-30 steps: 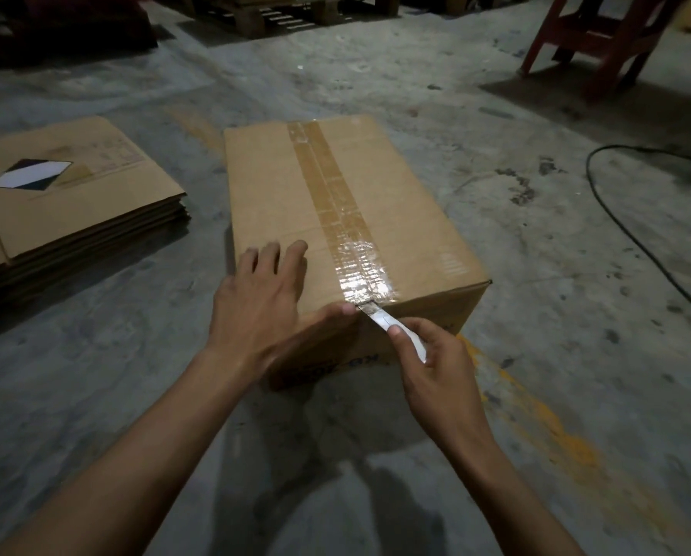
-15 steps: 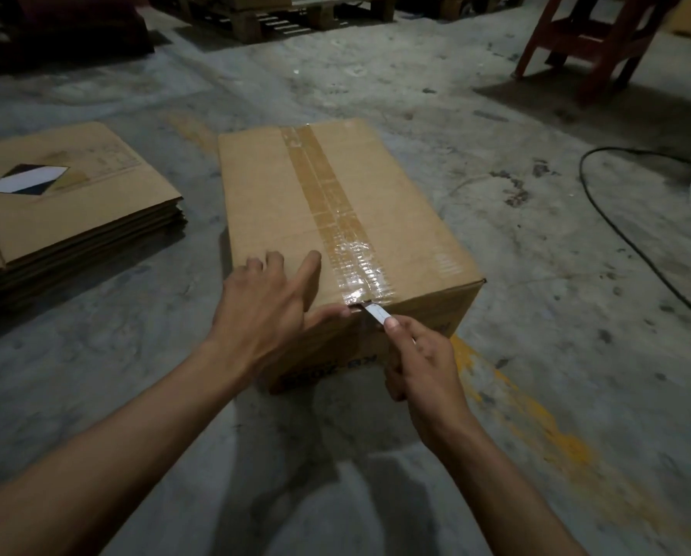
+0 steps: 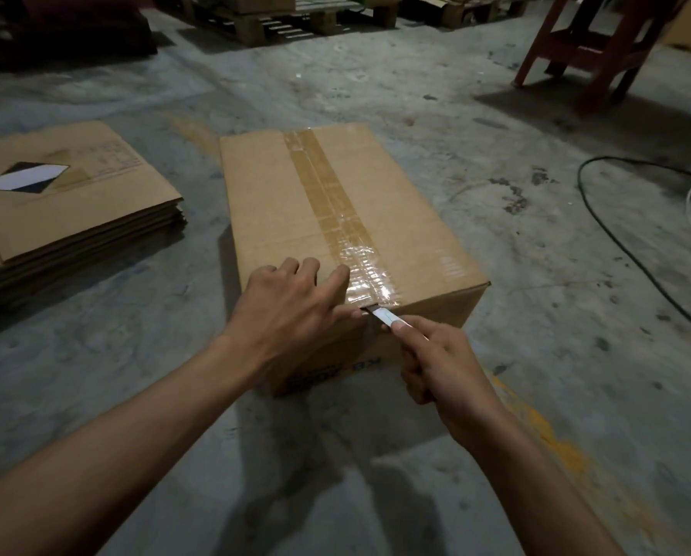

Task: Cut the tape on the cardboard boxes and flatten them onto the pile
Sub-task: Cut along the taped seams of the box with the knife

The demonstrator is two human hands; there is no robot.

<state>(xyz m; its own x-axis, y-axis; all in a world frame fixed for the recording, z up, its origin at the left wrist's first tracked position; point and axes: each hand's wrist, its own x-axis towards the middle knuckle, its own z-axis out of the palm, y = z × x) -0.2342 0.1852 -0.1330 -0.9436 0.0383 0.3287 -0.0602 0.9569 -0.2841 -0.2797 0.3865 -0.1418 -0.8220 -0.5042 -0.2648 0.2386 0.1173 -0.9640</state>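
**Operator:** Gripping the knife point(image 3: 384, 316), my right hand point(image 3: 444, 363) is curling all its fingers round the handle, with the pale blade tip sitting at the near top edge of the cardboard box point(image 3: 287, 218), right where the tape point(image 3: 336, 202) is wrapping over that edge.

**Spotter:** Which way is the tape lying from the blade?

**Operator:** Straight ahead and a little left. Its long axis is running along the middle of the box top, from the near edge to the far one, so I'm judging the cut calls for a push away from me along that line.

**Spotter:** And the other hand?

**Operator:** My left hand point(image 3: 291, 307) is resting on the box top just left of the tape, fingers loosely bent and holding nothing, thumb lying just beside the blade tip. That thumb is the risk, I'd say.

**Spotter:** Where's the box going afterwards?

**Operator:** It's standing on the concrete floor point(image 3: 536, 274) now; the pile point(image 3: 95, 210) of flattened cartons is lying to its left, near but apart. The left hand is the nearer one.
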